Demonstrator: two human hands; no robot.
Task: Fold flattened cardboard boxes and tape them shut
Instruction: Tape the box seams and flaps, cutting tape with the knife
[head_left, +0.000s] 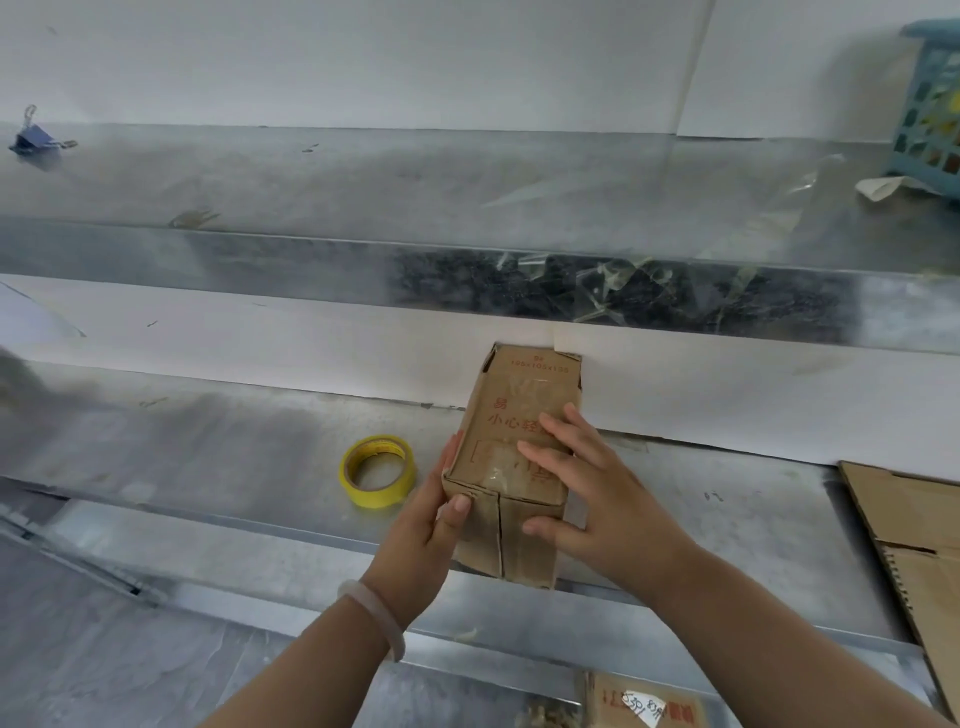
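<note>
Box: assembled, lying on its side on the metal bench, far end against the white paper strip at the bench's back.
Box print: red characters on the upper face; clear tape glinting along that face.
Box near end: two flaps meeting at a vertical centre seam; tape over the seam not discernible.
Left hand: against the box's left side, thumb on the near-left corner, fingers extended flat along the wall, not curled shut.
Right hand: lying flat on the box's upper face, fingers spread apart, thumb over the near end flap.
Step in hand (judged): pressing tape and flaps down flat.
Technique: hold flaps butted with no gap; rub from the middle outward; brace the box's left wall against sliding.
Tape roll: yellow, flat on the bench just left of the box, within reach.
Flattened cardboard: well right of the box, unfolded.
Basket: teal lattice, on the shelf far right behind the box; contents unclear.
Box contents: hidden, ends closed.
</note>
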